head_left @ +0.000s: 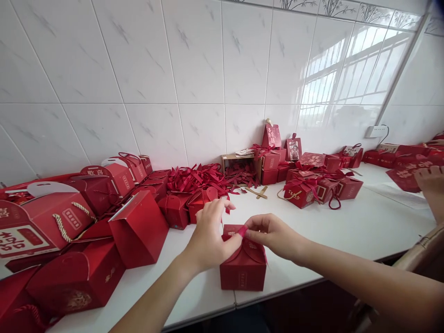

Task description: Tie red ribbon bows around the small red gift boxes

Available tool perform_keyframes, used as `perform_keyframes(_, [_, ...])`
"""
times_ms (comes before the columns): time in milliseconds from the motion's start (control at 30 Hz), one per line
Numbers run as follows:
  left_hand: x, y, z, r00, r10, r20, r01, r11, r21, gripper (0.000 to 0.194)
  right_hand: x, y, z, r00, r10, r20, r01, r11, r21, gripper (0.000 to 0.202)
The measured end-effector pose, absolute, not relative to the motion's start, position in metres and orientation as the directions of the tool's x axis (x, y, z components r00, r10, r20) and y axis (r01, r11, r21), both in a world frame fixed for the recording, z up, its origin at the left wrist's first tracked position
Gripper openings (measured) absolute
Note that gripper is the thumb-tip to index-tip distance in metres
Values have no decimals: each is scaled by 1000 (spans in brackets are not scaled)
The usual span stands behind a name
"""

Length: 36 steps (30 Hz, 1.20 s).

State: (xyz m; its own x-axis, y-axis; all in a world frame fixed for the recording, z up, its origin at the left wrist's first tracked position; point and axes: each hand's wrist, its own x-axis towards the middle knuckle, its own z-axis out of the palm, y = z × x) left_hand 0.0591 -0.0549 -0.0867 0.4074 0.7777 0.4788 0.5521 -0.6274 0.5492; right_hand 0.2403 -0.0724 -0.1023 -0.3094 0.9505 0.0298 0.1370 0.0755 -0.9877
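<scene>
A small red gift box with a folded, petal-like top stands upright at the table's front edge. Over its top, a red ribbon is pinched between the thumb and fingers of my right hand. From the other side, my left hand reaches in, its thumb tip touching the ribbon and its fingers lifted apart from the thumb. A short piece of red ribbon shows by the left fingertips; whether they grip it I cannot tell. Part of the box lid is hidden behind my hands.
Red boxes, some with cord handles, crowd the left side. A heap of ribbons lies against the tiled wall beside a cardboard box. Ribboned boxes stand at the right. Another person's hand is at the far right.
</scene>
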Motion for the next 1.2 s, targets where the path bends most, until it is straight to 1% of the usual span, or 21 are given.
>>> perform_keyframes(33, [54, -52, -88, 442, 799, 409, 483, -596, 642, 32, 238, -73, -103, -282, 959, 36, 137, 77, -988, 42])
perform_keyframes(100, [46, -44, -94, 438, 853, 285, 379, -462, 802, 20, 236, -73, -105, -257, 965, 49, 109, 80, -991, 43])
perform_keyframes(133, [43, -40, -99, 421, 880, 219, 355, -382, 853, 15, 236, -72, -107, -257, 965, 57, 88, 82, -993, 44])
perform_keyframes(167, [41, -37, -104, 407, 901, 151, 348, -305, 887, 17, 235, -72, -109, -267, 962, 65, 62, 85, -994, 44])
perform_keyframes(233, [40, -32, -116, 421, 907, 9, 350, -172, 921, 31, 234, -70, -113, -303, 949, 89, -2, 93, -996, 44])
perform_keyframes(300, [39, -30, -125, 464, 878, -116, 354, -64, 933, 39, 233, -69, -116, -331, 937, 116, -37, 110, -993, 40])
perform_keyframes(333, [38, -30, -126, 484, 860, -161, 353, -23, 935, 41, 231, -69, -117, -333, 935, 123, -29, 120, -992, 37])
perform_keyframes(400, [36, -31, -126, 516, 829, -214, 342, 30, 939, 42, 229, -69, -118, -295, 948, 117, 58, 140, -988, 27])
perform_keyframes(467, [34, -33, -119, 519, 829, -208, 303, 49, 952, 40, 225, -70, -118, -223, 971, 92, 179, 133, -975, 17])
perform_keyframes(567, [33, -39, -103, 477, 865, -154, 239, 40, 970, 35, 220, -71, -115, -129, 988, 81, 338, 121, -933, 11])
perform_keyframes(633, [38, -45, -90, 476, 872, -117, 224, 8, 974, 35, 218, -71, -115, -103, 987, 124, 438, 157, -885, 10])
perform_keyframes(700, [45, -49, -77, 498, 863, -80, 216, -34, 976, 36, 217, -70, -115, -125, 977, 174, 497, 213, -841, 8])
perform_keyframes(767, [54, -51, -65, 522, 853, -29, 177, -75, 981, 35, 218, -71, -114, -188, 960, 206, 482, 272, -832, 10])
perform_keyframes(833, [62, -51, -55, 536, 843, 54, 116, -137, 984, 31, 221, -71, -113, -263, 939, 220, 430, 318, -845, 14])
perform_keyframes(900, [67, -48, -51, 549, 820, 163, 60, -233, 971, 24, 224, -72, -112, -306, 928, 212, 402, 328, -855, 13])
perform_keyframes(933, [67, -47, -51, 556, 803, 215, 43, -286, 957, 24, 225, -72, -112, -309, 930, 200, 398, 317, -861, 12])
perform_keyframes(967, [67, -45, -52, 554, 791, 258, 38, -334, 942, 28, 226, -72, -112, -302, 935, 186, 395, 300, -868, 15])
perform_keyframes(1033, [63, -42, -61, 515, 800, 309, 86, -406, 910, 37, 227, -70, -112, -284, 945, 160, 367, 262, -893, 27])
perform_keyframes(1100, [57, -40, -74, 455, 839, 297, 211, -426, 880, 41, 228, -68, -113, -286, 949, 131, 311, 222, -924, 36])
perform_keyframes(1133, [54, -39, -82, 439, 856, 273, 280, -419, 864, 41, 228, -67, -114, -297, 948, 116, 285, 204, -937, 38])
perform_keyframes(1200, [48, -40, -97, 436, 873, 219, 364, -393, 844, 33, 229, -65, -114, -311, 947, 84, 261, 170, -950, 39])
